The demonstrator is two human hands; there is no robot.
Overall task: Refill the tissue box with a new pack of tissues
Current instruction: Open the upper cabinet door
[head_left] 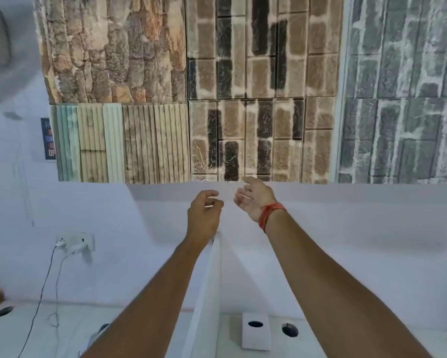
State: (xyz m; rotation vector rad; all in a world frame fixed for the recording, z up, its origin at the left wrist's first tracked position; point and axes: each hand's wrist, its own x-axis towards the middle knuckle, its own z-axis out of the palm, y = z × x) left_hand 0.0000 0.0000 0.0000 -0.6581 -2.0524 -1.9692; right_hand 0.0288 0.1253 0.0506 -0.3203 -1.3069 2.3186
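— Where are we in the refill?

— From my end, both arms are stretched up toward the wall. My left hand has its grip curled closed, thumb to fingertips, and a long white strip hangs down from under it toward the counter — I read that as a tissue or the pack's wrapper, but I can't tell which, nor exactly where the fingers pinch it. My right hand, with the red thread band at the wrist, is spread, palm turned in, holding nothing.

— And the box?

— The white tissue box stands on the counter low in view, between my forearms, its dark oval slot facing up. It's well below both hands. I see no full pack of tissues anywhere.

— So which step is this?

— My guess: drawing something out or clearing it away, not loading yet.

— Next?

— Bring both hands down to the counter, drop the strip clear of the slot, then find the new pack — the camera needs to tilt down first.
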